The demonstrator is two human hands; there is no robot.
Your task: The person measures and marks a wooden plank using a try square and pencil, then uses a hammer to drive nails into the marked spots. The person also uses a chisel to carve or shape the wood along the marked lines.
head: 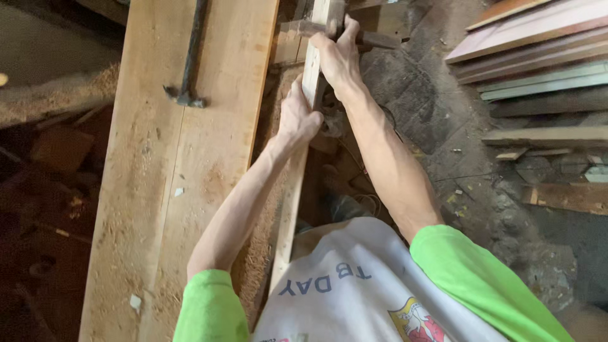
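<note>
Head view looks down on a narrow wooden strip [297, 183] running from the lower middle of the frame up to the top centre, its long axis nearly straight away from the person. Left hand [297, 117] is wrapped around the strip at mid-length; right hand [339, 57] grips it farther up, near a dark tool [380, 40] crossing it. Left of the strip lies the plank table [158, 190], carrying a hammer [190, 57].
</note>
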